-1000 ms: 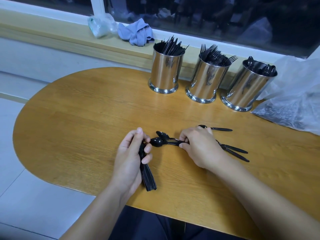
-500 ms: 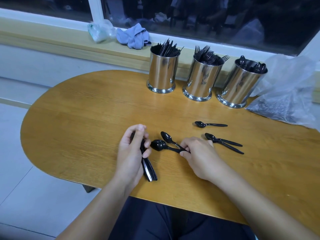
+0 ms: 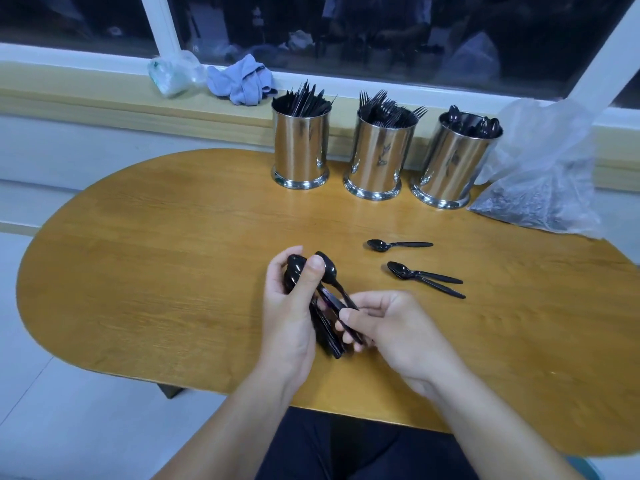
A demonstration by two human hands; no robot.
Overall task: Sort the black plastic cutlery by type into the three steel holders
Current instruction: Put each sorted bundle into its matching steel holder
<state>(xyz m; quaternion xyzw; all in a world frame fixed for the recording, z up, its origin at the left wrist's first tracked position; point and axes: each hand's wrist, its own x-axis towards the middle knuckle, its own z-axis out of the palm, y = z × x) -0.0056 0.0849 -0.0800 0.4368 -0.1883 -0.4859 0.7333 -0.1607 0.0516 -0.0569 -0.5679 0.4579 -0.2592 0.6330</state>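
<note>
- The left hand (image 3: 291, 317) grips a bundle of black spoons (image 3: 311, 292), bowls pointing to 12 o'clock, thumb pressed over them.
- The right hand (image 3: 391, 323) pinches the handle of a spoon in that bundle.
- Three loose spoons (image 3: 420, 277) lie on the wooden table (image 3: 156, 254) at 2 o'clock of the hands.
- At 12 o'clock stand the knife holder (image 3: 300, 147), fork holder (image 3: 379, 157) and spoon holder (image 3: 453, 164).
- No readable writing shows anywhere.

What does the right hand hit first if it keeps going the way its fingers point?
The right hand points left, toward the spoon bundle gripped by the left hand. Its fingertips already pinch the spoon handles, so it would press straight into that bundle, then the left palm behind it. Depth is unclear.
</note>
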